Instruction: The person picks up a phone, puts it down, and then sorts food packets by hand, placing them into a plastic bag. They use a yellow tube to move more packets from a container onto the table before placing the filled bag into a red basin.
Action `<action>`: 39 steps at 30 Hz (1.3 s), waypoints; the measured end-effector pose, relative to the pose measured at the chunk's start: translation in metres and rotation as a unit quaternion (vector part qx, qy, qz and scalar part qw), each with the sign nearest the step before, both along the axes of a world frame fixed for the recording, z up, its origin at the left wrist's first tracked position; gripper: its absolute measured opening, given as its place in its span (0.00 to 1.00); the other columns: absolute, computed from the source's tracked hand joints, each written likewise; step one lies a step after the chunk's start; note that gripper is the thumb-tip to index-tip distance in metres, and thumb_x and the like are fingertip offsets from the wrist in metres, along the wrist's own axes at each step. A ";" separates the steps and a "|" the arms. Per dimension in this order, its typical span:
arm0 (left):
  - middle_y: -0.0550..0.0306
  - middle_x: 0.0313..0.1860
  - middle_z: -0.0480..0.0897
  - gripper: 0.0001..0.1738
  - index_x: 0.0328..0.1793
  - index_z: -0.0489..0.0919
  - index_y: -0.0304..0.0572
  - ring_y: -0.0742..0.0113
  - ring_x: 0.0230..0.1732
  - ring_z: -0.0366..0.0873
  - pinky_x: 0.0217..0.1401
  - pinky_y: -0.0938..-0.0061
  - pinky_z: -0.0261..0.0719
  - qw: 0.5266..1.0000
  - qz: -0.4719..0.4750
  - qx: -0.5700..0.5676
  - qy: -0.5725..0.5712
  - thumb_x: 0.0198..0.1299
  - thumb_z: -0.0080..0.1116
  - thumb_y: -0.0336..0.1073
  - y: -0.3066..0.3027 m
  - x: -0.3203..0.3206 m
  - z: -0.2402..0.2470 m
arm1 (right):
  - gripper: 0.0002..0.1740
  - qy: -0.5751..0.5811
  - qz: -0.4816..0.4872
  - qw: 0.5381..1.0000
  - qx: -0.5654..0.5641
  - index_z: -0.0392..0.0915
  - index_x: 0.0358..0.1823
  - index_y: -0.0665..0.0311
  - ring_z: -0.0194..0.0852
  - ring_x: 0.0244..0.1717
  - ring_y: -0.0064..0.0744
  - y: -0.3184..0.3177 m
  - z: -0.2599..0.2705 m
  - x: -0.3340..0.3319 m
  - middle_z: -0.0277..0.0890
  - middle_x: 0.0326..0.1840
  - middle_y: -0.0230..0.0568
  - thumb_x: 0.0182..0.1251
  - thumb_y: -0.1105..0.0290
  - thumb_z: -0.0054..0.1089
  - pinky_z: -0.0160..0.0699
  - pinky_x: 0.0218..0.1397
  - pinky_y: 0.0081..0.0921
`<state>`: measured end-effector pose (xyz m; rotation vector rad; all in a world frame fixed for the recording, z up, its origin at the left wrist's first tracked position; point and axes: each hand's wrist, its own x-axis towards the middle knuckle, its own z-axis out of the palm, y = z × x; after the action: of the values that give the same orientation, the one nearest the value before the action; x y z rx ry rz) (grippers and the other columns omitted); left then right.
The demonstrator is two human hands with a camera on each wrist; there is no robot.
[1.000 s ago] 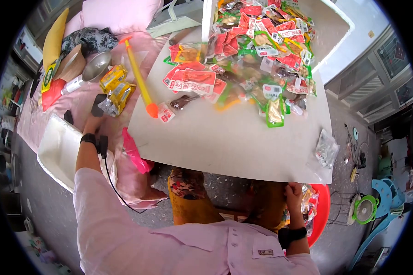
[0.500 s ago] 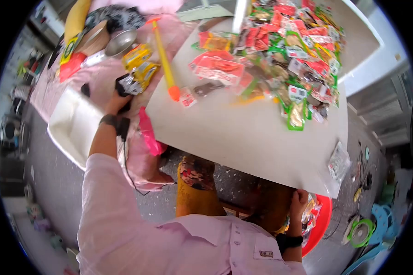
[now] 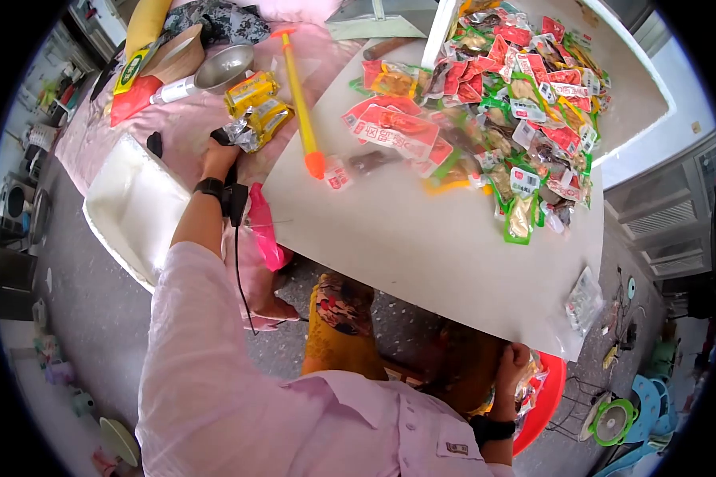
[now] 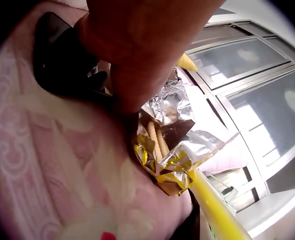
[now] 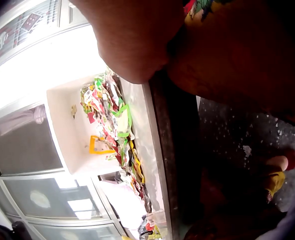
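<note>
In the head view my left hand [image 3: 217, 157] reaches onto the pink bedspread, beside the foam box. Its fingers grip a black, flat, phone-like object [image 4: 55, 55], rounded at the corners; the fingertips are hidden in the left wrist view. Right ahead of this hand lie yellow-and-silver biscuit packets [image 3: 258, 123]. One torn packet [image 4: 162, 155] shows stick biscuits [image 4: 157, 140] inside. My right hand [image 3: 514, 362] rests loosely curled at the table's near edge, above the red tub, and holds nothing visible.
Many colourful snack pouches [image 3: 525, 119] spill from a tipped white foam box [image 3: 644, 95] onto the table [image 3: 422, 262]. A yellow tube with orange ends [image 3: 301, 103] lies by the table's left edge. Another foam box [image 3: 123, 207] and a metal bowl [image 3: 224, 67] are at left; a red tub [image 3: 545, 401] stands below right.
The head view has swung, so the scene sits further right. My left hand has moved slightly forward, nearer the biscuit packets, with the black object at its fingers. My right hand stays at the table edge.
</note>
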<state>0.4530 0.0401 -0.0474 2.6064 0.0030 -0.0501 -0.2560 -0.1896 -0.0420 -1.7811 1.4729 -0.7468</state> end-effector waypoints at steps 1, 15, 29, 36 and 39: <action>0.38 0.50 0.69 0.44 0.57 0.57 0.40 0.47 0.53 0.65 0.57 0.64 0.60 1.000 0.005 0.007 0.006 0.32 0.58 0.52 0.002 0.000 0.000 | 0.02 -0.001 -0.003 1.000 -0.001 0.68 0.25 0.66 0.60 0.25 0.20 0.001 -0.001 0.001 0.63 0.23 0.32 0.50 0.76 0.51 0.62 0.29 0.17; 0.43 0.50 0.66 0.46 0.61 0.55 0.52 0.45 0.51 0.64 0.51 0.57 0.63 0.962 0.094 -0.029 -0.256 0.31 0.60 0.49 0.002 -0.069 0.071 | 0.03 0.029 0.039 0.994 -0.099 0.68 0.25 0.67 0.62 0.25 0.26 0.004 0.015 0.014 0.65 0.22 0.37 0.49 0.75 0.50 0.64 0.30 0.21; 0.44 0.47 0.66 0.45 0.58 0.59 0.44 0.48 0.47 0.65 0.46 0.58 0.65 0.864 -0.023 -0.033 -0.503 0.28 0.65 0.44 -0.024 -0.118 0.118 | 0.04 0.020 0.037 0.993 -0.108 0.69 0.26 0.68 0.64 0.24 0.26 0.005 0.014 0.012 0.66 0.21 0.37 0.49 0.74 0.50 0.64 0.28 0.22; 0.45 0.45 0.67 0.44 0.56 0.61 0.46 0.48 0.45 0.66 0.43 0.58 0.65 0.877 0.004 -0.045 -0.479 0.26 0.64 0.46 -0.024 -0.111 0.108 | 0.02 0.013 0.055 0.992 -0.113 0.68 0.25 0.67 0.62 0.24 0.25 0.007 0.019 0.013 0.65 0.22 0.36 0.50 0.75 0.49 0.64 0.29 0.21; 0.44 0.49 0.66 0.45 0.58 0.59 0.49 0.48 0.50 0.64 0.48 0.58 0.64 0.934 0.088 -0.038 -0.343 0.28 0.62 0.48 -0.022 -0.109 0.099 | 0.02 0.021 0.063 0.993 -0.096 0.68 0.25 0.67 0.62 0.25 0.25 0.008 0.025 0.014 0.64 0.22 0.36 0.51 0.75 0.49 0.64 0.30 0.21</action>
<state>0.3438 0.0183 0.0515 2.3992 -0.0140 0.9009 -0.2418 -0.1818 -0.0167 -2.0247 1.3372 -0.8121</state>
